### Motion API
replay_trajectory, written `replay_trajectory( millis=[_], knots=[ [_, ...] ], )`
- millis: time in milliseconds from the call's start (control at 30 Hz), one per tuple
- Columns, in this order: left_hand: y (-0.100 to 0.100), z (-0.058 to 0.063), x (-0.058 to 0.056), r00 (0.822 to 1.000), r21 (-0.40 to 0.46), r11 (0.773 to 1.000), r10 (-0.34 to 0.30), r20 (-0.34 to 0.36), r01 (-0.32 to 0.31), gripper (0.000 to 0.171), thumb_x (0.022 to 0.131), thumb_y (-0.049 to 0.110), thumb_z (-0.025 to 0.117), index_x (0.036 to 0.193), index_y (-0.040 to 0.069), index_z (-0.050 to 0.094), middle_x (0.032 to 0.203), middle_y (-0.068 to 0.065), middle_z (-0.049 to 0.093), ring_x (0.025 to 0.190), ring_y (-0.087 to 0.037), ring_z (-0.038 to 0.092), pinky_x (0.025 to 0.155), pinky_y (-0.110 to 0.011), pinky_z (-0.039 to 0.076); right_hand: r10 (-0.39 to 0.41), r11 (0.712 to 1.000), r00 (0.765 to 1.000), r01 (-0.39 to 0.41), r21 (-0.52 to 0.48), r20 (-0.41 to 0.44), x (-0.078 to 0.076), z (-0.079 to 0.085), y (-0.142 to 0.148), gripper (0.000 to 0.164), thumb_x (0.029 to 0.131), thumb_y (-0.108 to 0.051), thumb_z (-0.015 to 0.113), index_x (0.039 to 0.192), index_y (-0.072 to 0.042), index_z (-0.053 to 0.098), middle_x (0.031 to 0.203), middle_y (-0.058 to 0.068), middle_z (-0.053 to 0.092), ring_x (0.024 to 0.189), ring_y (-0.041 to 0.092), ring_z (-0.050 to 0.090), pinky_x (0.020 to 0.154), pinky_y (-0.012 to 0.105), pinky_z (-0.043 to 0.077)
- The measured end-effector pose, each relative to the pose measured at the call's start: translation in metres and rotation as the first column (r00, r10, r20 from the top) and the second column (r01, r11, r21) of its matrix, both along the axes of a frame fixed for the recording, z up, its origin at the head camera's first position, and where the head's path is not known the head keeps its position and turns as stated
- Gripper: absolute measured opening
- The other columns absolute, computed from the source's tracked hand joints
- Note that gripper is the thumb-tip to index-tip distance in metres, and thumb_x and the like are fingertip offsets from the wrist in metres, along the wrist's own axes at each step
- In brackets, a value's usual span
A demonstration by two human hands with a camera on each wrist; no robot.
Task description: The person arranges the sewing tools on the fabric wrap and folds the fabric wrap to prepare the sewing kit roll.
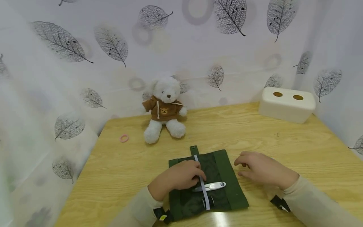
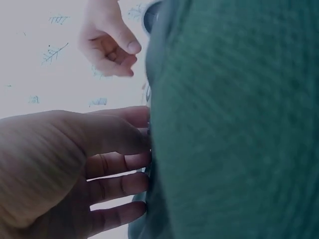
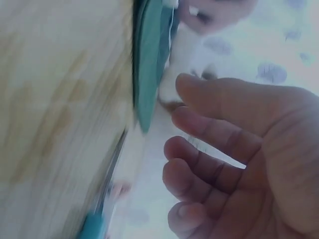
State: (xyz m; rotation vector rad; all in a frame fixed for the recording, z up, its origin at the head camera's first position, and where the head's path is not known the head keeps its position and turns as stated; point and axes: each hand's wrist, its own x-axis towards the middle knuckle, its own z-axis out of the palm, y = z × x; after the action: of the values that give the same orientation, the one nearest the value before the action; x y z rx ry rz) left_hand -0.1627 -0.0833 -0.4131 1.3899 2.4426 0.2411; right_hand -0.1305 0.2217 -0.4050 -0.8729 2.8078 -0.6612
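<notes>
Partly hidden left hand (image 1: pixel 184 174) at green pouch (image 1: pixel 236 192), grip unclear, right hand (image 1: pixel 262 168) loosely curved, empty

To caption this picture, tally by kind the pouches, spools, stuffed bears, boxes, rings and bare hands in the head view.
Green pouch: 1
Spool: 1
Stuffed bear: 1
Box: 1
Ring: 1
Hands: 2 (left hand, right hand)
Total: 7

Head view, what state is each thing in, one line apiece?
Pouch, spread open
Tab, unfastened, sticking out
Elastic, running across the pouch
White tool, tucked under the elastic
Spool, under the elastic
Bear, seated upright, clothed
Ring, lying flat
Box, holes facing up
Left hand, at the pouch, grip unclear
Right hand, relaxed, holding nothing
</notes>
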Motion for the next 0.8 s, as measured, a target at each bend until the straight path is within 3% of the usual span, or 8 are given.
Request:
replay_trajectory(
  millis=[233, 567, 800],
  knots=[
    [0.000, -0.002, -0.003, 1.000, -0.029, 0.999, 0.016, 0.009, -0.016, 0.022, 0.097, 0.014, 0.068, 0.114, 0.025, 0.076, 0.100, 0.008, 0.060, 0.085, -0.002, 0.053, 0.075, -0.017, 0.045, -0.128, 0.992, 0.992, 0.128, 0.018, 0.018, -0.004, -0.003, 0.031, 0.007, 0.089, -0.016, 0.076, 0.093, -0.020, 0.073, 0.081, -0.014, 0.054, 0.069, 0.003, 0.046, 0.059, 0.025, 0.041],
    [0.005, 0.000, -0.001, 0.999, -0.044, 0.998, 0.043, 0.016, -0.043, 0.020, 0.097, 0.010, 0.065, 0.109, 0.022, 0.074, 0.103, 0.008, 0.062, 0.088, -0.004, 0.057, 0.078, -0.019, 0.047, -0.159, 0.987, 0.982, 0.157, 0.030, 0.100, -0.006, -0.009, 0.059, 0.004, 0.089, -0.013, 0.076, 0.089, -0.015, 0.073, 0.073, -0.010, 0.051, 0.063, 0.005, 0.040, 0.055, 0.024, 0.035],
    [0.006, -0.007, -0.002, 0.998, -0.052, 0.997, 0.062, 0.018, -0.061, 0.017, 0.098, 0.008, 0.064, 0.104, 0.023, 0.069, 0.100, 0.009, 0.060, 0.083, -0.003, 0.053, 0.075, -0.021, 0.046, -0.192, 0.981, 0.973, 0.186, 0.063, 0.125, -0.003, -0.006, 0.064, 0.008, 0.087, -0.012, 0.077, 0.086, -0.015, 0.070, 0.072, -0.006, 0.049, 0.063, 0.008, 0.040, 0.055, 0.026, 0.033]
  ],
)
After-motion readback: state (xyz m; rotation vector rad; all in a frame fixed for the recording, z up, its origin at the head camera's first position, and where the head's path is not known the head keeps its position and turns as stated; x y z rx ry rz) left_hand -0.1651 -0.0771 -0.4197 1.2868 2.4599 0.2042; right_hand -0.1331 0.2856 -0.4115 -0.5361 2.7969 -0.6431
